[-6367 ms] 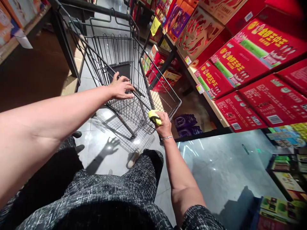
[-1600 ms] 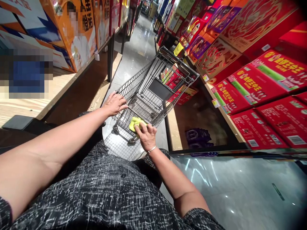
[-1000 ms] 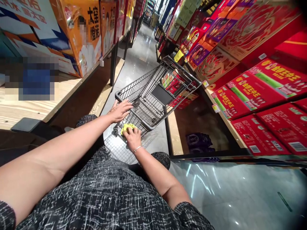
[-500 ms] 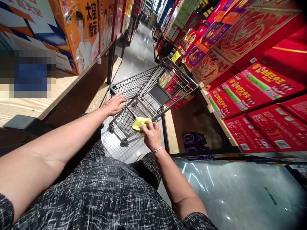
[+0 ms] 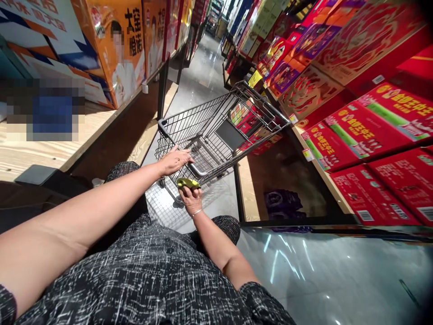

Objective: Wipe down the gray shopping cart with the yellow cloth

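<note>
A dark wire shopping cart [image 5: 198, 172] stands in front of me, its near end closest to my hands. My left hand [image 5: 176, 161] lies over the cart's near rim with its fingers stretched out. A yellow-green cloth [image 5: 188, 183], dark on part of its surface, is gripped in my right hand [image 5: 192, 198]. This hand is low by the cart's near end, below the rim. Whether the cloth touches the wires I cannot tell.
To the left, a wooden shelf [image 5: 20, 151] bears orange drink boxes [image 5: 130, 54]. Red boxes [image 5: 352, 135] are stacked along the right, and purple packs [image 5: 282, 201] sit low beneath them. The aisle's shiny floor [image 5: 206, 54] runs on beyond the cart.
My right hand has moved left and down with the cloth, from the rim's right part to below it. My left hand has shifted right along the rim. The view has moved slightly.
</note>
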Tool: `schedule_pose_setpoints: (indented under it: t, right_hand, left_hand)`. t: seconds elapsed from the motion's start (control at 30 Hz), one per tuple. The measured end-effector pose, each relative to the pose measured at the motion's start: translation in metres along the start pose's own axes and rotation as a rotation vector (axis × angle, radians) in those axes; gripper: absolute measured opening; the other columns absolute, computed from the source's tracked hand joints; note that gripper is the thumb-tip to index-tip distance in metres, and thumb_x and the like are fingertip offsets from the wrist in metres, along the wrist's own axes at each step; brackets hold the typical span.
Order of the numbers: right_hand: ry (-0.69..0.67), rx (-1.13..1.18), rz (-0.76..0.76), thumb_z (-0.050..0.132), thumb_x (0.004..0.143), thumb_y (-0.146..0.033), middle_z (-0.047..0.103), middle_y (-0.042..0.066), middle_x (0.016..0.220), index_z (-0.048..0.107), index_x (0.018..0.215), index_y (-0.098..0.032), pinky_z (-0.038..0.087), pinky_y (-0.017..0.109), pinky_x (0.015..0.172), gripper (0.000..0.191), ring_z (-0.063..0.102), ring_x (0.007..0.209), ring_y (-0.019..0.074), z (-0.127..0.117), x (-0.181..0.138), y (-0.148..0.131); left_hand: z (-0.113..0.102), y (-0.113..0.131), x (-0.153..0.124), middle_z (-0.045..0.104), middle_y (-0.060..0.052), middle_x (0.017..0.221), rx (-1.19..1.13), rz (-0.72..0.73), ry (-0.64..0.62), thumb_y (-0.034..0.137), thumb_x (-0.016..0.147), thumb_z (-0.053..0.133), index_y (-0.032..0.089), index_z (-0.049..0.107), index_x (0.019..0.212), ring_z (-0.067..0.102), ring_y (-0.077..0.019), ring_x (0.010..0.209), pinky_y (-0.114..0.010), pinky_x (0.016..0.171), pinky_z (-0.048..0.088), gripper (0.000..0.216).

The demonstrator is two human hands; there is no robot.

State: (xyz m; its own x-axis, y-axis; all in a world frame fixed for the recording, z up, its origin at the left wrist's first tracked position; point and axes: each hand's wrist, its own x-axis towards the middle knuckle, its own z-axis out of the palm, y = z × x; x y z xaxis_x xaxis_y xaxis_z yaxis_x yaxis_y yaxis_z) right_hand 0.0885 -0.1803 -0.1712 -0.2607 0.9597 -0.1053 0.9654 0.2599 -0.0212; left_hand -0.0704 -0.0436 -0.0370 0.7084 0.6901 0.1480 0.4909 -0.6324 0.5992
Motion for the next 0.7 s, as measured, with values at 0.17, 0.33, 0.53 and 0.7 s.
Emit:
schedule_pose_setpoints:
  t: [0.17, 0.33, 0.53, 0.7]
  right_hand:
    - [-0.229, 0.002, -0.096, 0.044, 0.098, -0.025, 0.054, 0.004, 0.137, 0.066, 0.119, -0.035, 0.030, 0.045, 0.100, 0.033, 0.035, 0.124, 0.0267, 0.004, 0.003, -0.007]
    - [0.020, 0.019, 0.018, 0.049, 0.095, -0.027, 0.049, 0.004, 0.138, 0.059, 0.130, -0.041, 0.034, 0.040, 0.091, 0.039, 0.037, 0.116, 0.0266, -0.051, -0.015, 0.009]
    - [0.503, 0.054, 0.129, 0.056, 0.089, -0.026, 0.041, 0.005, 0.144, 0.057, 0.135, -0.036, 0.030, 0.043, 0.103, 0.047, 0.031, 0.124, 0.0293, -0.124, 0.001, 0.026]
    - [0.489, 0.037, 0.011, 0.057, 0.090, -0.025, 0.049, 0.002, 0.141, 0.061, 0.129, -0.037, 0.029, 0.039, 0.102, 0.042, 0.032, 0.125, 0.0258, -0.128, 0.047, 0.049]
  left_hand:
    - [-0.007, -0.019, 0.006, 0.067, -0.002, 0.124, 0.026, -0.026, 0.018, 0.043, 0.103, 0.015, 0.025, 0.068, 0.106, 0.038, -0.0205, 0.141, -0.056, 0.121, 0.005, 0.056]
    - [-0.013, -0.026, 0.008, 0.062, -0.008, 0.132, 0.102, -0.133, 0.067, 0.046, 0.101, 0.021, 0.019, 0.065, 0.104, 0.030, -0.0262, 0.145, -0.058, 0.119, 0.015, 0.051]
    - [0.005, 0.010, 0.001, 0.056, -0.007, 0.139, 0.136, -0.130, 0.144, 0.042, 0.103, 0.018, 0.023, 0.055, 0.130, 0.033, -0.0297, 0.143, -0.065, 0.117, 0.004, 0.050]
    - [0.019, 0.017, -0.005, 0.059, -0.011, 0.133, 0.169, -0.140, 0.145, 0.047, 0.102, 0.022, 0.023, 0.050, 0.136, 0.040, -0.0284, 0.136, -0.063, 0.116, 0.015, 0.050]
